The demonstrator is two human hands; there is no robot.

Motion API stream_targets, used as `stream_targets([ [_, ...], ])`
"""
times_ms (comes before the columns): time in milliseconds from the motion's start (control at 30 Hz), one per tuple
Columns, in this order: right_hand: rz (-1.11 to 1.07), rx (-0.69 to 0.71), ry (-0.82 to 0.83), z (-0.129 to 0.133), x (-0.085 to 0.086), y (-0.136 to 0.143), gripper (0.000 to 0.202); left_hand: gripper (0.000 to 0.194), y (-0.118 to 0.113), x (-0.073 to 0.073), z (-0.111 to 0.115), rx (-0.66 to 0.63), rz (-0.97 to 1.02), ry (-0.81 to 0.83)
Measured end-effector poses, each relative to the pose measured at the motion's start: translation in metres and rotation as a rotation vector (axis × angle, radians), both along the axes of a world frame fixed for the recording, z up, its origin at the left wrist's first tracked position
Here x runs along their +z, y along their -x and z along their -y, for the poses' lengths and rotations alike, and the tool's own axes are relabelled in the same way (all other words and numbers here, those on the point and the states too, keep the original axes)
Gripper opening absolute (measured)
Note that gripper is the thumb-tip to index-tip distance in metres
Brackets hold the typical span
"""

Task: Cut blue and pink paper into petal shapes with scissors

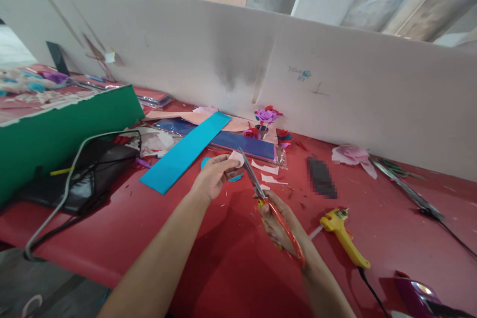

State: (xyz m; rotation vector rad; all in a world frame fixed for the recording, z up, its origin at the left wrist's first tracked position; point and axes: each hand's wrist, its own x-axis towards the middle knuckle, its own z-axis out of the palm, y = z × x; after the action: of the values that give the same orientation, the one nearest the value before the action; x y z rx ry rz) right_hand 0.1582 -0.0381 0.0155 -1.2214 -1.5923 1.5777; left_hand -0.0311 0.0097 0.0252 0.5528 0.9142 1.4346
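My left hand (214, 176) pinches a small pale pink piece of paper or foam sheet (236, 158) between thumb and fingers. My right hand (278, 218) is wrapped round the red and yellow handles of a pair of scissors (257, 184). The blades point up and away, their tips beside the pink piece; whether they touch it I cannot tell. Pale pink offcuts (269, 169) lie on the red table just right of the blades. Bits of blue sheet (235, 178) show behind and below my left fingers.
A blue strip (188, 151) lies across a dark blue packet (242, 144). Behind stand purple and red craft flowers (266, 117). At right are a yellow glue gun (343, 236), a blurred dark object (321, 177) and a pink sheet (352, 155). A green box (74, 129) and black bag (85, 174) occupy the left.
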Motion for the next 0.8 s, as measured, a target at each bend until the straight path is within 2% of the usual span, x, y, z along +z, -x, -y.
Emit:
stream_targets([
  [500, 0.048, 0.014, -0.04, -0.0027, -0.0013, 0.0009, 0.055, 0.009, 0.0033, -0.0005, -0.0021, 0.027, 0.033, -0.001],
  [800, 0.102, -0.03, -0.156, 0.0, -0.002, 0.0011, 0.052, 0.014, -0.0033, -0.0014, 0.0008, 0.068, -0.003, -0.05],
])
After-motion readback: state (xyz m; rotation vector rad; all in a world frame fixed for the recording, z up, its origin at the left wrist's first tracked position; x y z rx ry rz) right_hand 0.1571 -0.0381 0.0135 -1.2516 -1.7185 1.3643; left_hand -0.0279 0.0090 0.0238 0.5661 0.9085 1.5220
